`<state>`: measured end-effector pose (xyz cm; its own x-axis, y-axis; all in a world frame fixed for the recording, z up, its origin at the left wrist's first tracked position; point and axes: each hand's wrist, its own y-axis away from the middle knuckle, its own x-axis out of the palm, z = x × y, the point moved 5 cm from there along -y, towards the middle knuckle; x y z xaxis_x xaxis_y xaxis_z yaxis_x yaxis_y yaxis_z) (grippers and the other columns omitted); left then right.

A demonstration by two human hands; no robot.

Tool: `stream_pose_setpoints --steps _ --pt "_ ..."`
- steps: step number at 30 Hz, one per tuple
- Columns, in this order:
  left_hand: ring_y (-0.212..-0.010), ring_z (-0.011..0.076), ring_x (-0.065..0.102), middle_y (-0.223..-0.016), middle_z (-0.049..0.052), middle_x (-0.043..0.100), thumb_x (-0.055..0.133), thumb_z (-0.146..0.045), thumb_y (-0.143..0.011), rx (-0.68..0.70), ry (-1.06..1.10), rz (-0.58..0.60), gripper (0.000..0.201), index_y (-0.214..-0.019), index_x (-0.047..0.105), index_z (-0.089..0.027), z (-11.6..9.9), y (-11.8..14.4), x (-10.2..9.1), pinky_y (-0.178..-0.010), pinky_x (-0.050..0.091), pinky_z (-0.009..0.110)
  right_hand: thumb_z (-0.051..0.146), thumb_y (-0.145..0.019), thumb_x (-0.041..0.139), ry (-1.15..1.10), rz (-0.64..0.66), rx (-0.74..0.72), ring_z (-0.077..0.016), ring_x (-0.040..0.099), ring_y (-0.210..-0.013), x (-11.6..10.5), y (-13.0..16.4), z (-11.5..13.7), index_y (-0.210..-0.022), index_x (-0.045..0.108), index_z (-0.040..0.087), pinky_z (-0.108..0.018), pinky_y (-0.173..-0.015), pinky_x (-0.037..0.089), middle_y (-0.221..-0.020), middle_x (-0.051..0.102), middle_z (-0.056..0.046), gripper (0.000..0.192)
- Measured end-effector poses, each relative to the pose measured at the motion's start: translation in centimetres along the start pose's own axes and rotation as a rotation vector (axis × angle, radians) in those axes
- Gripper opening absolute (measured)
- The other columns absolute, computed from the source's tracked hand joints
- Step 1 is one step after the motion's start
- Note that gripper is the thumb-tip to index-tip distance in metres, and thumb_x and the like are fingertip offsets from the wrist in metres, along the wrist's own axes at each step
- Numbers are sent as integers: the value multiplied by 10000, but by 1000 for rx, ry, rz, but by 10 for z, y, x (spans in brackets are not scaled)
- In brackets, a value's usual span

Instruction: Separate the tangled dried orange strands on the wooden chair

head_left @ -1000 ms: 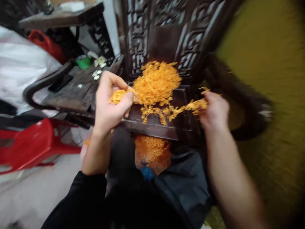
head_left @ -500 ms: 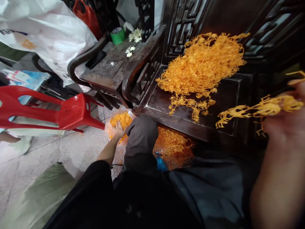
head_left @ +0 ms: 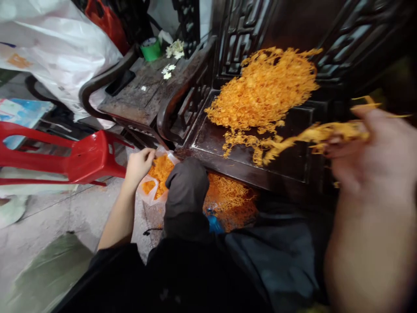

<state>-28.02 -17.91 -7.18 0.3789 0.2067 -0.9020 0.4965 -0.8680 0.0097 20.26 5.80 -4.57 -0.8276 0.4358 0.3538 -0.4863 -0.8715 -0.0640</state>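
My right hand (head_left: pixel 374 148), blurred by motion, is closed around a long branched orange strand (head_left: pixel 325 130), which looks like plastic. The strand's free end hangs to the left, over a tangled pile of similar strands (head_left: pixel 267 91) on the dark wooden seat (head_left: pixel 293 161). Curled with fingertips pressed together, my left hand (head_left: pixel 140 163) is raised beside a clear plastic bag (head_left: pixel 151 195) of small orange pieces (head_left: pixel 163 167). Whatever the left fingers hold, if anything, cannot be made out.
More orange strands (head_left: pixel 228 191) lie below the seat's front edge, near my knee (head_left: pixel 187 182). A red plastic chair (head_left: pixel 87 156) stands at left. Green tape (head_left: pixel 151 48), a dark phone-like object (head_left: pixel 120 82) and white flowers (head_left: pixel 176 49) rest on the small wooden table (head_left: pixel 130 104).
My left hand has lifted out of the orange pieces, its fingers going from spread to curled. My right hand has moved left with the strand, nearer the pile. The whole view has shifted slightly.
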Motion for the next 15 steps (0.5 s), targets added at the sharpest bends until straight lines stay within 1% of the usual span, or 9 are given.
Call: stream_pose_setpoints --steps 1,2,3,4,6,8,10,12,15 --pt "-688 177 711 -857 54 777 487 -415 -987 110 119 -139 350 -1082 744 -197 -33 10 -17 -714 536 269 116 -745 741 11 112 114 -132 584 -492 10 7 2 -697 762 175 -318 -466 320 -575 614 -19 79" --pt "-622 155 680 -793 28 760 540 -396 -968 237 220 -213 291 -1041 755 -215 -69 19 -29 -648 517 249 166 -796 700 -4 202 228 -137 587 -520 17 14 4 -797 770 195 -324 -484 371 -608 619 -19 76" --pt "-599 143 666 -766 15 751 579 -365 -952 362 313 -233 241 -1018 764 -225 -107 27 -37 -620 504 240 204 -814 674 -24 288 321 -140 584 -548 24 21 7 -856 754 209 -329 -509 417 -654 637 -29 90" --pt "-590 136 660 -758 10 750 606 -338 -940 491 390 -183 208 -1011 769 -229 -145 33 -39 -606 498 235 234 -810 676 -56 371 388 -145 599 -602 30 28 10 -886 730 219 -333 -548 460 -740 666 -41 94" --pt "-624 148 675 -781 16 757 633 -342 -929 697 452 52 207 -1041 769 -232 -220 35 -28 -627 505 245 335 -814 681 -72 509 421 -168 636 -754 37 36 16 -935 699 238 -352 -661 532 -913 697 -57 157" --pt "-682 185 695 -798 43 756 662 -433 -906 770 415 277 336 -1143 743 -208 -279 23 -3 -672 518 274 442 -820 678 -43 608 387 -195 646 -860 40 40 20 -971 686 252 -370 -724 556 -1010 703 -60 243" --pt "-756 251 709 -834 101 755 753 -572 -791 698 327 366 677 -1300 659 -136 -317 -1 27 -683 517 311 454 -785 729 -49 638 360 -199 646 -872 40 41 21 -1007 692 258 -366 -730 556 -1015 709 -53 298" --pt "-883 290 713 -958 154 756 763 -595 -771 667 317 360 888 -1462 505 -101 -343 -26 54 -763 523 348 351 -704 824 -115 605 354 -175 642 -830 39 39 19 -1034 707 251 -333 -720 545 -970 714 -34 364" --pt "-918 246 707 -1072 162 733 752 -458 -828 727 536 397 820 -1502 434 -116 -365 -47 85 -836 529 365 249 -641 883 -176 533 341 -137 615 -721 36 33 16 -1009 726 234 -282 -637 509 -854 700 -6 400"
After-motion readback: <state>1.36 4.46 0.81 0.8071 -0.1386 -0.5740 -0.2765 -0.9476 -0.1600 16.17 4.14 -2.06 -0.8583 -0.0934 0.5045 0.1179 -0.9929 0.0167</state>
